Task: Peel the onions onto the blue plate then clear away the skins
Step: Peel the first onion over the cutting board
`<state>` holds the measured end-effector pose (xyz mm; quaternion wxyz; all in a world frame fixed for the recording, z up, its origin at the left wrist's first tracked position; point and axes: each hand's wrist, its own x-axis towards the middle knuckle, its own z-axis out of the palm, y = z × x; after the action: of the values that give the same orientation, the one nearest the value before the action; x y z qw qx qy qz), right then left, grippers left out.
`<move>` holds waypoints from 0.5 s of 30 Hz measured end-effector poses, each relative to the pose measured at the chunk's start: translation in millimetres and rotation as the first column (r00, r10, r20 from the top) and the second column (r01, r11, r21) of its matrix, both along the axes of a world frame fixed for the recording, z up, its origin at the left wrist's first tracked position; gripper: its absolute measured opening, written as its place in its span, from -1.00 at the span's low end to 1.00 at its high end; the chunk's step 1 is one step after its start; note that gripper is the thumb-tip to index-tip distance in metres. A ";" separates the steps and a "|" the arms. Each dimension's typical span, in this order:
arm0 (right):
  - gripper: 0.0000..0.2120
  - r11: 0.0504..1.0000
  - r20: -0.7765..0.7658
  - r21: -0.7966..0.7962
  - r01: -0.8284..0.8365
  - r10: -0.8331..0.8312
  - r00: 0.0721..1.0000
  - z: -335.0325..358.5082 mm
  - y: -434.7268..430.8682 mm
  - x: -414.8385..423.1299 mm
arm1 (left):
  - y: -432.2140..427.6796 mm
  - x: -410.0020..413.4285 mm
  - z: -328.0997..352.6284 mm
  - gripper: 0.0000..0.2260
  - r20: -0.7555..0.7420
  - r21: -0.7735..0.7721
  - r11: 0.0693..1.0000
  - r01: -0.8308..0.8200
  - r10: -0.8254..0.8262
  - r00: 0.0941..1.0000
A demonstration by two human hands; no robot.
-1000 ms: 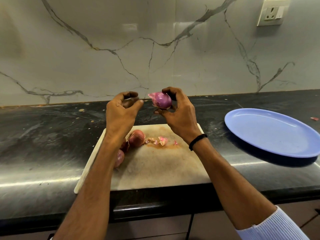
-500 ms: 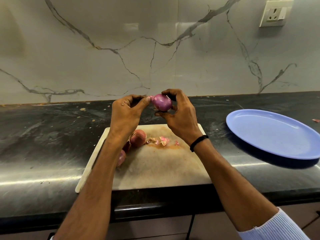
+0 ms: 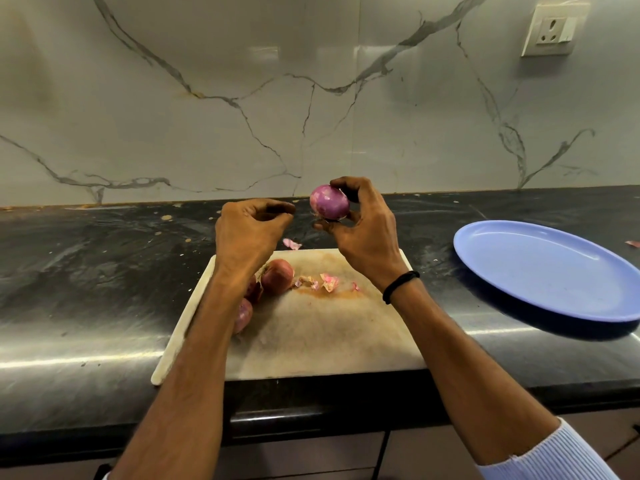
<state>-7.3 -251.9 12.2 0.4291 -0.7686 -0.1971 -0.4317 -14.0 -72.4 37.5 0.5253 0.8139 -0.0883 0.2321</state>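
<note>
My right hand (image 3: 367,233) holds a mostly peeled purple onion (image 3: 329,206) in its fingertips, raised above the far edge of the cutting board (image 3: 311,341). Just left of the onion, my left hand (image 3: 249,233) is apart from it, with fingers curled and nothing visible in them. A pink skin piece (image 3: 292,243) shows below it, by the board's far edge. Unpeeled onions (image 3: 277,276) lie on the board's left side, partly hidden by my left forearm. Skin scraps (image 3: 325,282) lie mid-board. The blue plate (image 3: 554,271) sits to the right with nothing on it.
The board lies on a dark stone counter (image 3: 104,271) with a marble wall behind. A wall socket (image 3: 552,29) is at the upper right. The counter's front edge runs just below the board. A small scrap (image 3: 633,242) lies right of the plate.
My left hand has pulled away leftward from the onion it was touching. A pink skin piece now shows below it at the board's far edge. The onion sits slightly higher.
</note>
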 end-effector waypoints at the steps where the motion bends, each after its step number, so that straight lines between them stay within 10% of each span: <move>1: -0.44 1.000 -0.001 0.005 0.001 -0.001 1.000 -0.3 -0.3 0.5 | -1.8 -0.9 0.9 -0.85 -0.007 -0.010 1.000 0.023 -0.023 1.000; 15: -0.50 0.996 0.025 -0.081 0.045 -0.043 0.999 -5.4 -0.8 3.6 | -13.6 -7.3 2.6 -0.75 0.015 -0.055 0.983 0.178 -0.177 0.984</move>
<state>-3.7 -252.7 6.8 0.3855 -0.7845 -0.2026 -0.4414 -21.3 -86.0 40.1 0.5660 0.7866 -0.1567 0.1909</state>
